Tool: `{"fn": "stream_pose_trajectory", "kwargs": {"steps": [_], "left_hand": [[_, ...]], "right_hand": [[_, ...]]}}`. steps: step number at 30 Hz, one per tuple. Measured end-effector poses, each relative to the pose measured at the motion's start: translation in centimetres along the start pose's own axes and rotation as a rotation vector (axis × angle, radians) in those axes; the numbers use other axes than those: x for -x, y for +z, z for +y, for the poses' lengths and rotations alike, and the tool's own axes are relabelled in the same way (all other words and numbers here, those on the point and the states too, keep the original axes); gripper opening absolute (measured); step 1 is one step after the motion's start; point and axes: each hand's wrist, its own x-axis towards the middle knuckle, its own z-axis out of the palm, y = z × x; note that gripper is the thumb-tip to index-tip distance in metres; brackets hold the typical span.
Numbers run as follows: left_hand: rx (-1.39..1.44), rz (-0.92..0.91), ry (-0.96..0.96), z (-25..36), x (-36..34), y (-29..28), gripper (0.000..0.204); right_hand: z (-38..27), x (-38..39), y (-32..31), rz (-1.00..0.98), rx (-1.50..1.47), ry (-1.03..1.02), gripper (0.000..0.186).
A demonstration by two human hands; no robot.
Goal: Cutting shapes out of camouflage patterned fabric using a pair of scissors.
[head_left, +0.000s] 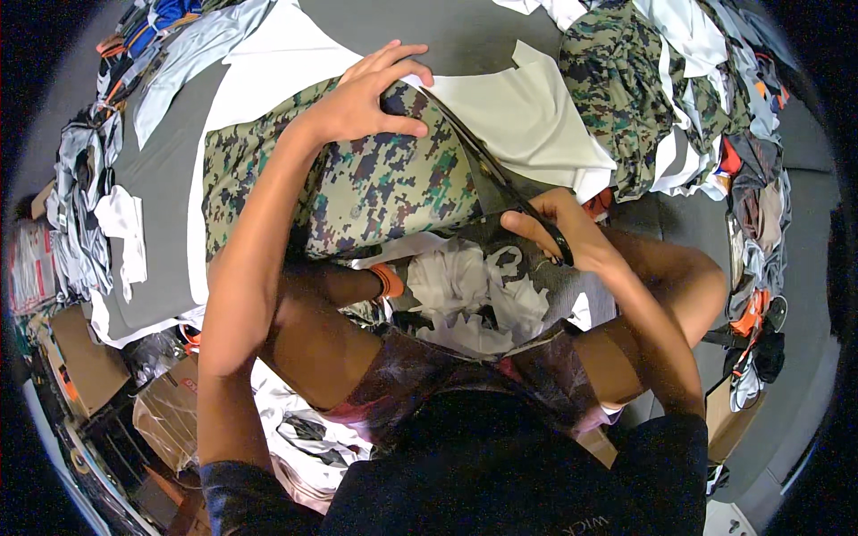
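Observation:
My right hand is closed around the handles of a pair of long dark scissors. Their blades slant up and to the left, along the edge where camouflage cloth meets a white cloth piece. Whether the blades are parted is hard to make out. My left hand rests over the upper edge of the camouflage cloth, thumb and fingers spread, close to the scissor tips. White fabric lies beneath and behind that hand.
More camouflage cloth is heaped at the right. Grey and white garments pile up on the far left, above a cardboard box. White scraps lie between my legs. A loose white scrap sits on the grey surface.

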Motion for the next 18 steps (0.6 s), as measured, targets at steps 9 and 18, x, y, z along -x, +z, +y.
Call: {"fn": "stream_pose_trajectory", "kwargs": {"steps": [9,18], "left_hand": [[-0.001,0.005,-0.015,-0.33,-0.07,0.22,0.053],[0.004,0.012,-0.003,-0.55,-0.07,0.39,0.052]], "right_hand": [[-0.40,0.00,-0.58,-0.014,0.010,-0.003,0.055],[-0.16,-0.01,-0.69,-0.030,-0.026,0.010,0.053]]}}
